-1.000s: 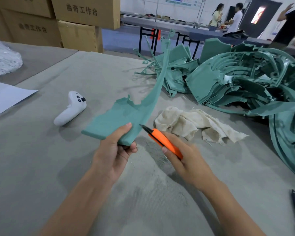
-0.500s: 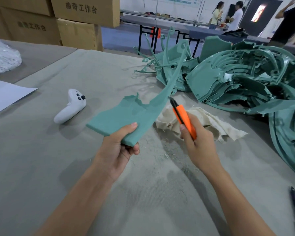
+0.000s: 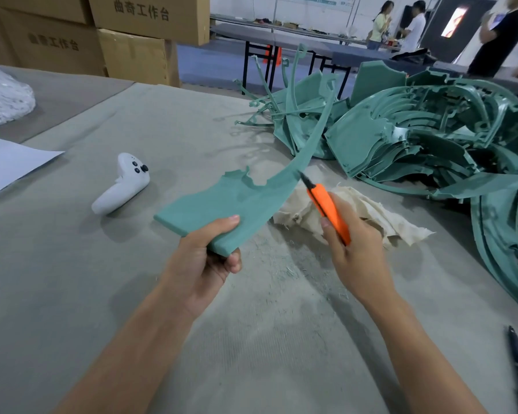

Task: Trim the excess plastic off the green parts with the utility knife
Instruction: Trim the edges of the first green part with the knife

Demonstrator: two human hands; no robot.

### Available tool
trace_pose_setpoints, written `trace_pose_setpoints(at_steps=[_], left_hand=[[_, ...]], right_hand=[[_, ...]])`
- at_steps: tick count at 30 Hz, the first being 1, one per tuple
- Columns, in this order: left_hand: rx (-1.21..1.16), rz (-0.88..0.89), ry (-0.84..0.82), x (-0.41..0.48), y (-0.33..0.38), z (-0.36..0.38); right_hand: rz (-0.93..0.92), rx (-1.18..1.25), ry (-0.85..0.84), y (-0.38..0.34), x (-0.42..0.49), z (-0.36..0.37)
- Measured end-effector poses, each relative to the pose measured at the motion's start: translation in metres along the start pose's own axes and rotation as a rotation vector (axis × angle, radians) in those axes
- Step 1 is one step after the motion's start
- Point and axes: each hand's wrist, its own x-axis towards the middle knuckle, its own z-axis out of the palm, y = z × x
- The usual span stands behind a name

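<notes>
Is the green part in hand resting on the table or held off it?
Held off it. The left hand grips the green part by its wide end above the table, its shadow falling beneath.

In your left hand (image 3: 204,258): green part (image 3: 237,201), plain teal-green.
In your right hand (image 3: 356,252): utility knife (image 3: 329,213), orange body, black nose.
Beyond that hand: cloth (image 3: 371,210), cream; pile of parts (image 3: 416,135), same teal-green.
Left of your left hand: controller (image 3: 123,186), white with black buttons.
Under both hands: table cover (image 3: 72,294), grey-beige.

We have bare mat (image 3: 251,339) near us; green parts pile (image 3: 431,138) blocks right, rag (image 3: 368,213) and controller (image 3: 123,185) ahead.
</notes>
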Motion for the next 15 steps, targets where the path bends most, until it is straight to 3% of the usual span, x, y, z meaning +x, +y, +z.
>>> trace_pose_setpoints(at_steps=[6, 12, 15], left_hand=[[-0.050, -0.051, 0.049, 0.004, 0.003, -0.005], [0.039, -0.097, 0.004, 0.004, 0.004, -0.008], [0.024, -0.101, 0.012, 0.004, 0.004, -0.008]], right_hand=[[-0.104, 0.055, -0.137, -0.003, -0.005, 0.005], [0.015, -0.008, 0.084, 0.010, 0.011, -0.011], [0.028, -0.021, 0.062, 0.011, 0.009, -0.012]])
